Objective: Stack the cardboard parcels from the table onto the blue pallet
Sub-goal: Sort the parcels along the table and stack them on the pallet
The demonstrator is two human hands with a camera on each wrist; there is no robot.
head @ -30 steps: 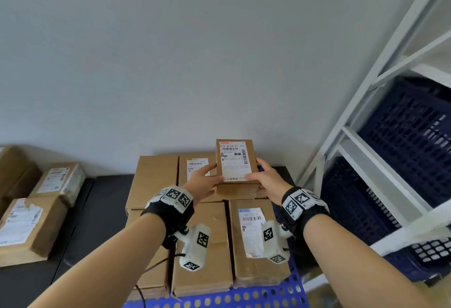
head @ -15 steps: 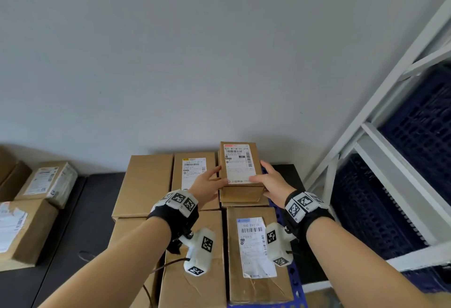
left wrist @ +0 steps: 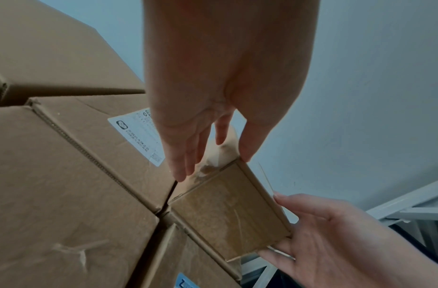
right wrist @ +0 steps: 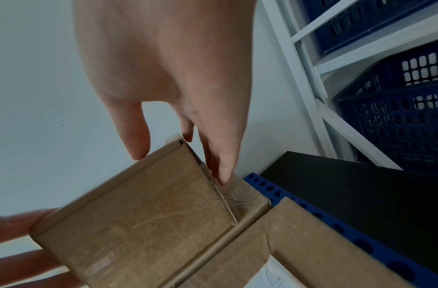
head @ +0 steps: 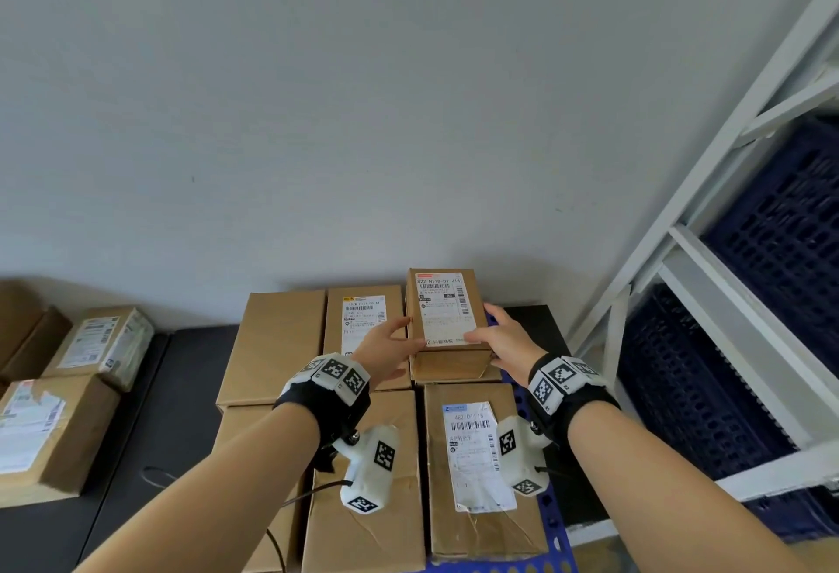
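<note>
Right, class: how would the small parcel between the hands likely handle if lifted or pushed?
Probably stiff: the parcel shows crisp edges between the left hand and right hand. Likely light: straight fingers alone steady it. Flat and low, it should slide, not tip.

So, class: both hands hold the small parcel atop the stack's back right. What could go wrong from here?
The small parcel is over the box at the blue pallet's right edge; nudged on release, it might slide off that side. The right hand's fingertips reach down beside it to that box and could get pinched.
</note>
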